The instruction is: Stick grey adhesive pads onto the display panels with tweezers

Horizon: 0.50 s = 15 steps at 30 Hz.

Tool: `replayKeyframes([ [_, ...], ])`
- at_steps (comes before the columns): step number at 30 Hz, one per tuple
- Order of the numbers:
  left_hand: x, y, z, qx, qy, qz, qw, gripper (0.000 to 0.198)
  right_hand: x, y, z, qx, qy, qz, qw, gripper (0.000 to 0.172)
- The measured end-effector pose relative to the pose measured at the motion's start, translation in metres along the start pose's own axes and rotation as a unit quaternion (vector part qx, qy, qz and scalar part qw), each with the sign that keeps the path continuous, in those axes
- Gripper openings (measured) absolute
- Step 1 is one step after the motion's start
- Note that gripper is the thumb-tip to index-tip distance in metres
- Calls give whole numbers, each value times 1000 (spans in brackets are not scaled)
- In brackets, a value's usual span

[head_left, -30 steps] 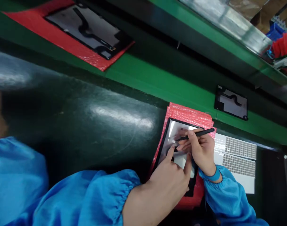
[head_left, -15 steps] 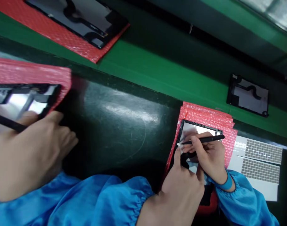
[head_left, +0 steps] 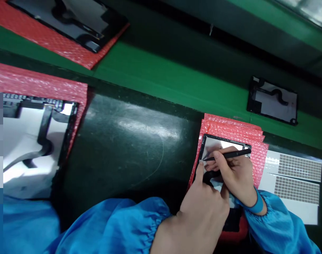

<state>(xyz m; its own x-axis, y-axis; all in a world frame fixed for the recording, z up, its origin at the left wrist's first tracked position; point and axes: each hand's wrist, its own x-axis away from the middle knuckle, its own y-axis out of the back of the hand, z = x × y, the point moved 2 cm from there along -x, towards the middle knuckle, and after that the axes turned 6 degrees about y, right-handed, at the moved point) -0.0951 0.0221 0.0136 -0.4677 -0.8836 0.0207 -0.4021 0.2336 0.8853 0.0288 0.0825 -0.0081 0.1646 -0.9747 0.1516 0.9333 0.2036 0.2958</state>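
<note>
A tablet screen (head_left: pixel 231 144) with a black frame lies on stacked red bubble wrap (head_left: pixel 258 165), its silvery back facing up. Slim black tweezers (head_left: pixel 236 153) are pinched in my right hand (head_left: pixel 237 171), their tip at a small white tab (head_left: pixel 201 162) on the screen's left edge. My left hand (head_left: pixel 204 210) rests over the lower part of the screen. Its index finger stretches out and presses beside that tab, while the other fingers bend over the panel. A black flat cable (head_left: pixel 211 175) shows partly between the hands.
White sheets with grids of small grey squares (head_left: pixel 298 180) lie at the right. Another screen (head_left: pixel 274 100) sits on the green ledge (head_left: pixel 171 88). Up left, a larger screen (head_left: pixel 81 21) lies on red wrap. A further screen (head_left: pixel 31 141) is at left, near a blue sleeve (head_left: pixel 28 218).
Another person's hand with a black tool has left the screen at left, uncovering its cable. The view has shifted slightly. My hands stay at the white tab.
</note>
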Motion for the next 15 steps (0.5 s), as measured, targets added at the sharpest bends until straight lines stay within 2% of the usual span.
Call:
replayKeyframes([
  [2,1,-1,7,3,-15,27,1000,45,0,0,0,5,-5,11,1000,24],
  [5,-1,-7,7,-6,-31,93,995,63,-1,-2,-2,-6,-17,18,1000,26],
  [7,-5,-8,4,-25,-34,151,988,77,-2,-3,-4,-37,-27,3,999,29],
  [9,-10,-4,4,-38,-42,178,982,82,-2,0,-3,-79,-27,-16,996,33],
  [10,-12,1,5,-33,-52,174,983,77,-1,3,-1,-100,-20,-27,994,33],
  [12,-15,12,14,-5,-53,158,986,54,4,15,2,-130,6,-54,990,33],
  [14,-16,21,30,13,15,142,990,33,15,35,2,-141,32,-94,985,32],
  [15,-16,24,40,10,74,130,989,33,21,46,0,-142,40,-117,982,32],
])
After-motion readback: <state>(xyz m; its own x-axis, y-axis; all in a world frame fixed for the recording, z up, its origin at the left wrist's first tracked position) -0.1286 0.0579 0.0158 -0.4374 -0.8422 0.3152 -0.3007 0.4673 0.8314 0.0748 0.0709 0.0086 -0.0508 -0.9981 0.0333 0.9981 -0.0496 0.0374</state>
